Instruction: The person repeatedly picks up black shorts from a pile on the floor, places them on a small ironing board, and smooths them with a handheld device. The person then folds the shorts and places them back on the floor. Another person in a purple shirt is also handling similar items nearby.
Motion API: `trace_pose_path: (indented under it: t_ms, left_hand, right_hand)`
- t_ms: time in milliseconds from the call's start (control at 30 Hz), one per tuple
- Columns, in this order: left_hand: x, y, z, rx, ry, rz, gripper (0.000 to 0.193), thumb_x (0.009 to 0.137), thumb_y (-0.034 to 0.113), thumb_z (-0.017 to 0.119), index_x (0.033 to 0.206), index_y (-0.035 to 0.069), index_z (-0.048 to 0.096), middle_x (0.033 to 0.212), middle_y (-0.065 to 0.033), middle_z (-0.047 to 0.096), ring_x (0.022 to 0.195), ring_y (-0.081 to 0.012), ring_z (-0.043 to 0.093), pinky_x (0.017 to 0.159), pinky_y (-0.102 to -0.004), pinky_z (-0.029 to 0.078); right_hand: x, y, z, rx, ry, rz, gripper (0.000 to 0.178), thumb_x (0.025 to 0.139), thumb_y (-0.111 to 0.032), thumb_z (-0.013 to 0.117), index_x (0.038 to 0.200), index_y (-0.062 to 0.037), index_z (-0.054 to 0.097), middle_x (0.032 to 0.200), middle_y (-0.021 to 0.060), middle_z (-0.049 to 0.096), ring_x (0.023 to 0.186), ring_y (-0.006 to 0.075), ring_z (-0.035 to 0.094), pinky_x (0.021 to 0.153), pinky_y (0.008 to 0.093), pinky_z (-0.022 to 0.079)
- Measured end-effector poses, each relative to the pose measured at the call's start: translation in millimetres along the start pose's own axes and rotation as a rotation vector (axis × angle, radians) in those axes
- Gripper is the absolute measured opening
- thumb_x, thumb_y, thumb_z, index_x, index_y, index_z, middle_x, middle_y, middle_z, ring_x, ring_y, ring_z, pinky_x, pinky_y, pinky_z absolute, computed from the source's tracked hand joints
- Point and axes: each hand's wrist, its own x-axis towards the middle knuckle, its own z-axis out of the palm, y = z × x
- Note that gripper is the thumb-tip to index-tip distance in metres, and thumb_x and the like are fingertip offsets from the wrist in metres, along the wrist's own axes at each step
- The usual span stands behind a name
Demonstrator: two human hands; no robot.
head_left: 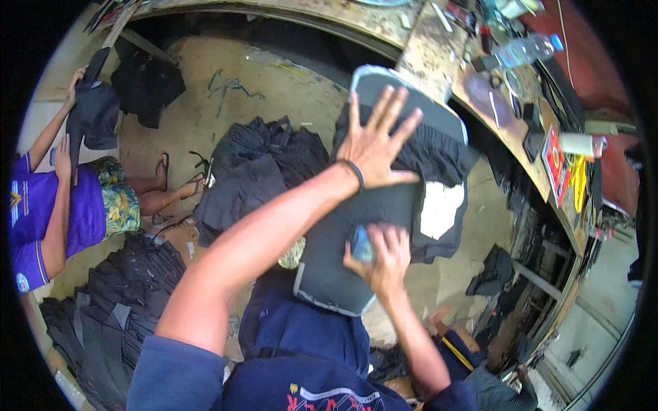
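Observation:
A long grey-topped board (pixel 404 83) with pale edges lies across in front of me, and a black garment (pixel 380 205) is stretched over it. My left hand (pixel 380 140) lies flat on the garment near the board's far end, fingers spread, holding nothing. Nearer to me, my right hand (pixel 387 260) is closed around a small blue rounded object (pixel 363 244) pressed against the cloth; motion blur hides its exact kind. To the right of my hands, a white patch (pixel 441 210) shows on the garment.
Heaps of black garments lie on the floor at left centre (pixel 264 164) and lower left (pixel 116 308). A co-worker in a purple shirt (pixel 68 212) handles dark cloth (pixel 96 113) at the left. A cluttered wooden bench (pixel 439 58) curves round the back and right, bearing a plastic bottle (pixel 524 51).

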Motion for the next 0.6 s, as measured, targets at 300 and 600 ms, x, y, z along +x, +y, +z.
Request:
trace_pose_path:
  t_ms: [300,600]
  left_hand:
    - [3,2,5,0.032,-0.015,0.151,0.119,0.08,0.077,0.077,0.174,0.028,0.024,0.182,-0.0174,0.011,0.169,-0.0367,0.01,0.124,-0.0843,0.003]
    - [9,1,-7,-0.083,-0.155,0.012,0.123,0.077,0.081,0.076,0.173,0.022,0.028,0.182,-0.0217,0.011,0.169,-0.0417,0.006,0.126,-0.081,-0.002]
  right_hand:
    - [5,-25,7,-0.045,-0.121,0.008,0.052,0.067,-0.03,0.095,0.105,-0.0035,0.072,0.102,0.0123,0.069,0.093,0.0332,0.064,0.084,0.0456,0.054]
    - [29,-47,8,0.058,-0.174,-0.052,0.053,0.067,-0.033,0.096,0.105,-0.0039,0.074,0.103,0.0124,0.067,0.095,0.0339,0.064,0.085,0.0472,0.053]
